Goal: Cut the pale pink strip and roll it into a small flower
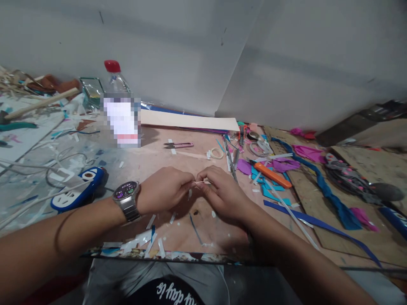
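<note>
In the middle of the worktable my left hand, with a watch on its wrist, meets my right hand. Both are closed, thumbs and fingers pinched together at the tips. Between them runs a thin white strip, mostly covered by the fingers; its exact kind is too small to make out. Just beyond the hands lie a pair of thread snips and a roll of tape. An orange utility knife rests to the right of my right hand, on turquoise scraps.
A blue and white power strip with cables sits at left. Behind it stand a red-capped bottle and a pixelated bright screen. A long pale board lies along the wall. Blue ribbon and cardboard occupy the right.
</note>
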Motion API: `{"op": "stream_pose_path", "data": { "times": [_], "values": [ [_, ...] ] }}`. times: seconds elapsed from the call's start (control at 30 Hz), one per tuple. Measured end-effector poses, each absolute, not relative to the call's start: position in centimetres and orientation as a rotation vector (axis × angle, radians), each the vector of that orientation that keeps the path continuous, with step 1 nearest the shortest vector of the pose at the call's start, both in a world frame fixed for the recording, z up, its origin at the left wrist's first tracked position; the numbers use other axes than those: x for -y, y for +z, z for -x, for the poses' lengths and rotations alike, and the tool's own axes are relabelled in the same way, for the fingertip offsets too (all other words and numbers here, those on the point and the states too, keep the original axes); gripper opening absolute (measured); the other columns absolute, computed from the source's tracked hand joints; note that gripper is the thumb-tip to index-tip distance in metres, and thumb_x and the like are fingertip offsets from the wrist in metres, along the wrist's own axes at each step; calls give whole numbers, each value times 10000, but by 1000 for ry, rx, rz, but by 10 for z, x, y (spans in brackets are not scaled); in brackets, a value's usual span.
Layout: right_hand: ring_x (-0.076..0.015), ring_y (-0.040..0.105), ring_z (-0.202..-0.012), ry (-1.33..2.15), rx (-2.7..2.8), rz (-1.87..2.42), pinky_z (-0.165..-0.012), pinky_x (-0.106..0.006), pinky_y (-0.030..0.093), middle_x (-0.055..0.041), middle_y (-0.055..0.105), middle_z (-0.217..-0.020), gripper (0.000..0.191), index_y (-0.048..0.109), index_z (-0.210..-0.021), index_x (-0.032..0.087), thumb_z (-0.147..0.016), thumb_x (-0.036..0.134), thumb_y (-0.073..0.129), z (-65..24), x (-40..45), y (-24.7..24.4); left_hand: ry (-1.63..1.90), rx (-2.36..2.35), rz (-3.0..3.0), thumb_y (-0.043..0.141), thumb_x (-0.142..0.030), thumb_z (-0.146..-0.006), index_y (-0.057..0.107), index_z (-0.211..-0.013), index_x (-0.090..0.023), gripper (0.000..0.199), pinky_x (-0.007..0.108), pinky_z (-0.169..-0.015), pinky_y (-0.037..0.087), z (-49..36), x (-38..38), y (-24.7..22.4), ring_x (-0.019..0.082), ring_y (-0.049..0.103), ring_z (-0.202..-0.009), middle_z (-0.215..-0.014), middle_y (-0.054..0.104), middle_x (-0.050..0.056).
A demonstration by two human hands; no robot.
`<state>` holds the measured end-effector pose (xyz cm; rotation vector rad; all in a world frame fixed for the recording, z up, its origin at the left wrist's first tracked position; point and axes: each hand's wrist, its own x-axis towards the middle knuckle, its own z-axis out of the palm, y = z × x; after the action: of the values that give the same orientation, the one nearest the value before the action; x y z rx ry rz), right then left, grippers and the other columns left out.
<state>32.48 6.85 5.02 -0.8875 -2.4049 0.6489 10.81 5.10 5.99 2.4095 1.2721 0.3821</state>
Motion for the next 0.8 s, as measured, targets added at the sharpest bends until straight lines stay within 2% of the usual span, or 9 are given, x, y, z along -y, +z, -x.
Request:
{"op": "stream_pose_path", "data": {
  "times": [0.13, 0.23, 0.47, 0.8],
  "values": [
    [-218, 589, -903, 589, 2436, 869, -844, -361, 414, -55, 671, -940, 83, 625, -983, 203, -1003, 263, 570, -326, -69, 50, 383, -1229, -2385, 443, -400, -1052, 716, -853, -177, 405, 280, -626, 330, -107, -53, 55, 182, 648, -688, -768, 745, 61],
    [-217, 572, -866, 549, 2468, 870, -822, -361, 404, -56, 656, -913, 74, 602, -938, 195, -984, 224, 552, -325, -68, 50, 375, -1199, -2418, 457, -365, -1048, 717, -854, -172, 377, 281, -629, 329, -108, -53, 53, 183, 652, -704, -796, 754, 69],
    [-210, 550, -856, 608, 2456, 900, -805, -349, 397, -43, 632, -891, 90, 567, -906, 199, -986, 220, 531, -325, -67, 51, 499, -1040, -2203, 456, -414, -1054, 700, -831, -172, 410, 238, -621, 351, -109, -54, 55, 113, 582, -622, -716, 699, 2],
    [-202, 537, -835, 622, 2458, 875, -799, -344, 391, -37, 619, -868, 106, 554, -877, 201, -977, 201, 516, -325, -68, 53, 499, -1030, -2159, 483, -382, -1039, 691, -809, -166, 377, 234, -633, 371, -109, -53, 56, 112, 570, -632, -706, 682, -5]
  ]
}}
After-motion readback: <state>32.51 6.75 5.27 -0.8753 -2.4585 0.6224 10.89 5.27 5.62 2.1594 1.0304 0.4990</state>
